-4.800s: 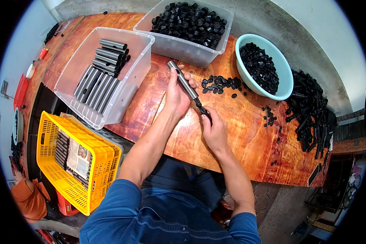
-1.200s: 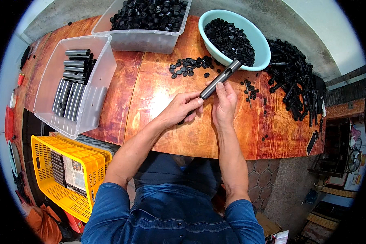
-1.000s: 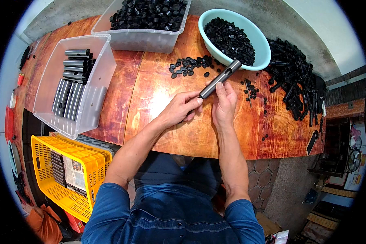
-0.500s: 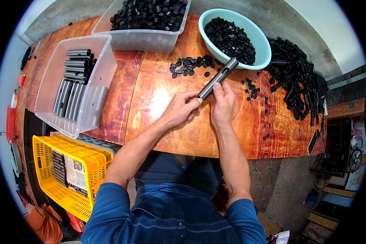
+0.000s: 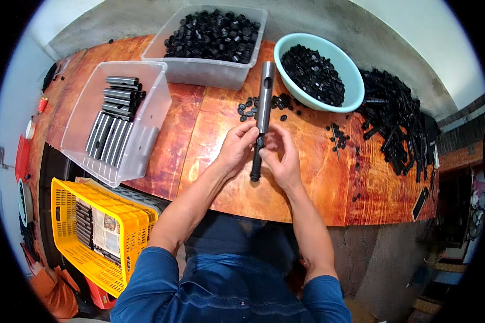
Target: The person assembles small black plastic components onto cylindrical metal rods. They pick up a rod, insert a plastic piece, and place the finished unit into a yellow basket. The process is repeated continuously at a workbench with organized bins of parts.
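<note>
At the centre of the frame I hold 1 grey tube (image 5: pixel 265 97), pointing toward the top of the frame, with an oval hole near its upper end and a black rod (image 5: pixel 255 168) projecting from its lower end. My left hand (image 5: pixel 236 148) is clamped on the tube's lower end, thumb and fingers together; my right hand (image 5: pixel 281 157) is closed about the rod, its thumb lying against it. Beneath both I see the wooden table (image 5: pixel 221 199). Upper left: a clear bin (image 5: pixel 152 142) containing similar tubes, some crosswise, others lengthwise. Upper centre: a 2nd bin (image 5: pixel 205 74) heaped with black caps (image 5: pixel 213 35). Upper right: a pale blue bowl (image 5: pixel 357 81) of small black pieces, with loose ovals (image 5: pixel 244 110) to its left and a pile of black parts (image 5: pixel 396 126) to its right. Lower left: a yellow crate (image 5: pixel 133 215).
</note>
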The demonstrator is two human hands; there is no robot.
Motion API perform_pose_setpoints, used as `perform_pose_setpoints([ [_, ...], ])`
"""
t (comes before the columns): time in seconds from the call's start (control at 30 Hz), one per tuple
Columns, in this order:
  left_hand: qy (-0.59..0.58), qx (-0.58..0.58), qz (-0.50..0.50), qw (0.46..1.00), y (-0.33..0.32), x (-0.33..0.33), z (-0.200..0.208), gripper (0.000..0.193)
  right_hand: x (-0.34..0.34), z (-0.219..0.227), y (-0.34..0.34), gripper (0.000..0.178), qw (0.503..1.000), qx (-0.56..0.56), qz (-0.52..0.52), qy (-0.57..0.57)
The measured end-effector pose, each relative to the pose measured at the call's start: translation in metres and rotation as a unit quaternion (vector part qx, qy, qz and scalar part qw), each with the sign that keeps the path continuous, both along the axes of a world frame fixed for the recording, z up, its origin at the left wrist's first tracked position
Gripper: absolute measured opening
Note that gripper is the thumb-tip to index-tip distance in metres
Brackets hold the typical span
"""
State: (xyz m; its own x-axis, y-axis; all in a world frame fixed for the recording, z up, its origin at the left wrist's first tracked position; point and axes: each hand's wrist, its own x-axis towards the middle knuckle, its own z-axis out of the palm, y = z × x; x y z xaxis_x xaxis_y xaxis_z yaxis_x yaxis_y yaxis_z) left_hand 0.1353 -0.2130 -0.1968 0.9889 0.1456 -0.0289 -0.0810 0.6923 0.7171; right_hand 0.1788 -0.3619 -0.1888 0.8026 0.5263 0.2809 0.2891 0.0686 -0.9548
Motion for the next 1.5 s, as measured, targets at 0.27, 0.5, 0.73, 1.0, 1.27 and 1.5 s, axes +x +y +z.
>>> perform_pose_setpoints([
  [0.27,-0.058,-0.083,0.128,0.987,0.021,0.008,0.003,0.058,-0.013,0.000,0.006,0.035,0.986,-0.049,0.080,0.138],
  [0.5,-0.005,-0.220,0.283,0.934,0.057,0.006,-0.004,0.052,-0.025,-0.008,0.019,0.043,0.980,-0.117,0.102,0.124],
  [0.73,0.043,-0.266,0.256,0.928,0.067,0.005,-0.010,0.053,-0.055,0.016,-0.024,0.061,0.984,0.019,-0.156,-0.083],
  [1.0,0.077,-0.261,0.221,0.937,-0.028,-0.019,0.034,0.050,-0.101,0.023,-0.017,0.088,0.967,0.096,-0.230,-0.057],
  [1.27,0.074,-0.196,0.181,0.961,-0.062,-0.036,0.041,0.051,-0.121,0.024,-0.029,0.089,0.970,0.102,-0.221,-0.026],
  [1.5,0.090,-0.196,0.186,0.959,-0.047,-0.037,0.020,0.052,-0.121,0.014,-0.050,0.081,0.960,0.126,-0.246,-0.051],
])
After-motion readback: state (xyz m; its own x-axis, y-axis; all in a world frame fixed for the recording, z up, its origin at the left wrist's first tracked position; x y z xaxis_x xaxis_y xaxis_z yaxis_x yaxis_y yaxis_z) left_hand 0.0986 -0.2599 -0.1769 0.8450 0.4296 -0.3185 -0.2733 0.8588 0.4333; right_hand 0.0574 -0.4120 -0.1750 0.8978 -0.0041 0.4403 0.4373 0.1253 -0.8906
